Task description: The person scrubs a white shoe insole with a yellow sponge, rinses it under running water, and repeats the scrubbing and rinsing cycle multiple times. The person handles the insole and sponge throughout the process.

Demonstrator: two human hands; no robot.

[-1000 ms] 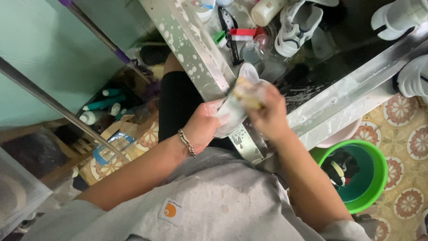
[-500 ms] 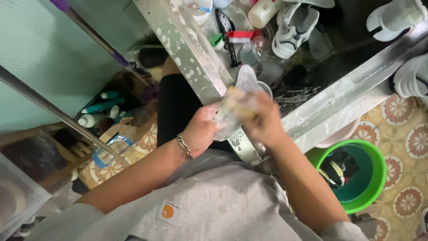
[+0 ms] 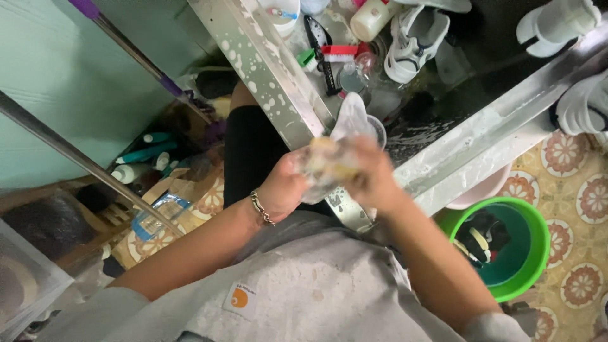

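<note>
My left hand (image 3: 285, 189), with a chain bracelet on the wrist, and my right hand (image 3: 369, 172) are both closed around a pale, soapy shoe (image 3: 345, 130) held over the corner of a metal sink (image 3: 278, 76). A yellowish patch, perhaps a sponge or brush, shows between the hands, blurred by motion. The shoe's white end sticks up above my fingers. I cannot tell which hand holds the yellowish thing.
White sandals (image 3: 415, 38) and a white shoe (image 3: 557, 25) lie in the wet dark sink with bottles and brushes. A green bucket (image 3: 525, 253) and a pink basin (image 3: 481, 190) stand on the patterned tile floor at right. Bottles (image 3: 142, 155) lie under a metal pole (image 3: 82, 161) at left.
Both hands have shifted a little on the shoe, with a blurred rubbing motion; the shoe stays over the sink corner.
</note>
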